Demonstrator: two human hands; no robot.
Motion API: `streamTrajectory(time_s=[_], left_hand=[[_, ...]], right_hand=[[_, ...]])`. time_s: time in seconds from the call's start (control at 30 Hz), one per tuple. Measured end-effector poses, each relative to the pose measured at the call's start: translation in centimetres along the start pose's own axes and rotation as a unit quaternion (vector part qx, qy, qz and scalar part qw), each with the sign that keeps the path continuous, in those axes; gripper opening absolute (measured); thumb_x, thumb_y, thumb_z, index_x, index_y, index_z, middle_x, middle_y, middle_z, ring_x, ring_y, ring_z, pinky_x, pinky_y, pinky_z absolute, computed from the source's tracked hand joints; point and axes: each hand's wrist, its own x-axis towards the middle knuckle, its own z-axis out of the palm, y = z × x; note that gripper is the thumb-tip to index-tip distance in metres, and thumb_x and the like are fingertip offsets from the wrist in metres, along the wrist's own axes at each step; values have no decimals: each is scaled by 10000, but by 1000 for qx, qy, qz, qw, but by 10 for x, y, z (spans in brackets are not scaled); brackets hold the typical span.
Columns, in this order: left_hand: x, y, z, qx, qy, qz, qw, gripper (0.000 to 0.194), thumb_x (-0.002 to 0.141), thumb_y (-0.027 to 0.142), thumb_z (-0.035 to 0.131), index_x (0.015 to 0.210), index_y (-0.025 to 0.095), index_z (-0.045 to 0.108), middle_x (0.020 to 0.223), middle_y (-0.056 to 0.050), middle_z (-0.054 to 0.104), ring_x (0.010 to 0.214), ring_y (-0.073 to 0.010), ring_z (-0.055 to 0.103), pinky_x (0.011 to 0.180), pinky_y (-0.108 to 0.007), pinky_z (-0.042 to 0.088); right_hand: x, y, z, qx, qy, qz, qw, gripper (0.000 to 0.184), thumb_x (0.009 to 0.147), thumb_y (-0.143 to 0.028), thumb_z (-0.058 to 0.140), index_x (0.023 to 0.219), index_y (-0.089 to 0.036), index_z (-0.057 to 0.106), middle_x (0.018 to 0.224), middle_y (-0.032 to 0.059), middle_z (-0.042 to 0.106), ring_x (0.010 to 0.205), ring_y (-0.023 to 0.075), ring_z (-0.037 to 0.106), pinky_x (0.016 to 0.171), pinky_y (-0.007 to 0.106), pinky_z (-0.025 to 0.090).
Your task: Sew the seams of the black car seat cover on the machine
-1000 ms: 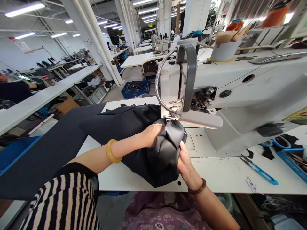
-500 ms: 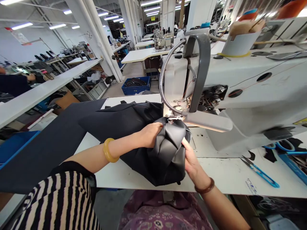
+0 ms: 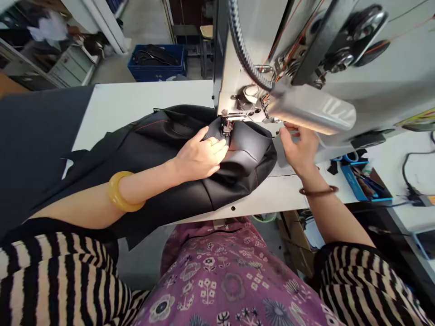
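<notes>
A black leather-like piece (image 3: 163,149) with red stitching lies on the white sewing table (image 3: 136,99), one end under the presser foot (image 3: 226,124) of the sewing machine (image 3: 374,81). My left hand (image 3: 200,156) lies on the black piece just left of the presser foot, fingers together and pressing down. My right hand (image 3: 299,147) is off the piece, raised at the right of it under the machine's lamp (image 3: 309,111), fingers curled; what they touch is hidden.
A blue crate (image 3: 156,61) with dark parts stands on the floor beyond the table. A blue tray (image 3: 363,181) with scissors and tools sits at the right under the machine arm. A cable (image 3: 408,176) runs across the table's right end.
The camera has tilted down and closer. My right hand has let go of the black piece and moved right, up under the lamp. My left hand has flattened beside the presser foot.
</notes>
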Motion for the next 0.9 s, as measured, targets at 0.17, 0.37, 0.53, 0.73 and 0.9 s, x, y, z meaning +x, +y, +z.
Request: streamTrajectory(time_s=[0.17, 0.37, 0.53, 0.73, 0.9], left_hand=[[-7, -6, 4, -33, 35, -16, 999, 413, 889, 263, 488, 1258, 144, 631, 1294, -116, 657, 1140, -295, 619, 1142, -684, 268], [-8, -8, 12, -23, 58, -17, 998, 408, 882, 273, 510, 1232, 113, 647, 1281, -123, 666, 1170, -292, 623, 993, -512, 491], [-7, -4, 17, 46, 105, 6, 993, 346, 905, 298, 514, 1114, 84, 688, 1227, -148, 687, 1096, -288, 655, 929, -466, 524], [-4, -3, 17, 57, 95, -16, 994, 377, 889, 269, 523, 1142, 27, 663, 1215, -199, 676, 1074, -301, 657, 900, -464, 534], [-4, -2, 16, 48, 91, -27, 994, 371, 882, 254, 541, 1148, 24, 659, 1230, -208, 668, 1092, -312, 651, 909, -472, 525]], right_hand=[[-20, -99, -10, -93, -167, -383, 904, 383, 935, -471, 533, 1119, -153, 639, 1106, 98, 703, 1072, 233, 635, 869, 376, 514], [-25, -114, 6, -243, -248, -350, 870, 333, 995, -109, 317, 968, -160, 645, 990, 53, 695, 939, 182, 610, 812, 347, 452], [-22, -110, 2, -261, -248, -360, 861, 424, 1006, -106, 253, 913, -183, 660, 915, 34, 693, 902, 173, 622, 804, 345, 460], [-4, -117, 3, -258, -335, -304, 854, 474, 992, -142, 198, 906, -206, 660, 935, 54, 687, 962, 192, 609, 858, 369, 462], [0, -117, 3, -241, -363, -260, 862, 469, 989, -157, 196, 904, -222, 652, 923, 47, 691, 990, 191, 615, 893, 375, 464]])
